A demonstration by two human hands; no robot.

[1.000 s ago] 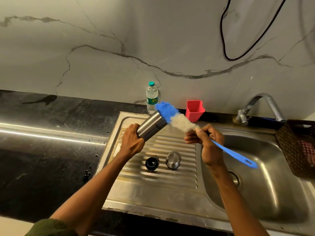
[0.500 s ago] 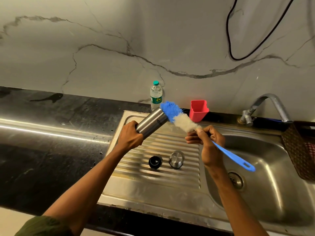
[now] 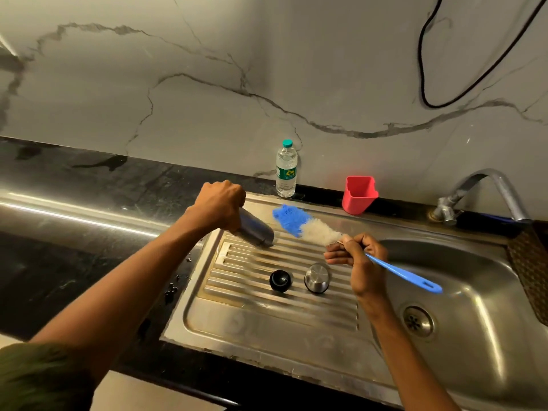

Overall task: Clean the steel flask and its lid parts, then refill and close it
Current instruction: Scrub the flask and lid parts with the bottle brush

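My left hand (image 3: 221,203) grips the base end of the steel flask (image 3: 255,229), which tilts mouth-down toward the ribbed drainboard (image 3: 267,310). My right hand (image 3: 357,256) holds the bottle brush (image 3: 299,225) by its blue handle; the blue and white bristles are out of the flask, just right of its mouth. A black inner stopper (image 3: 280,280) and a steel cap (image 3: 316,277) lie side by side on the drainboard below.
A small water bottle (image 3: 286,170) and a red plastic cup (image 3: 359,194) stand by the back wall. The sink basin (image 3: 474,292) with its drain lies right, under a tap (image 3: 486,194). A brown basket (image 3: 530,268) sits at the right edge.
The flask has been tipped from mouth-up to mouth-down over the drainboard. The brush has come out of its mouth and now sits beside it.
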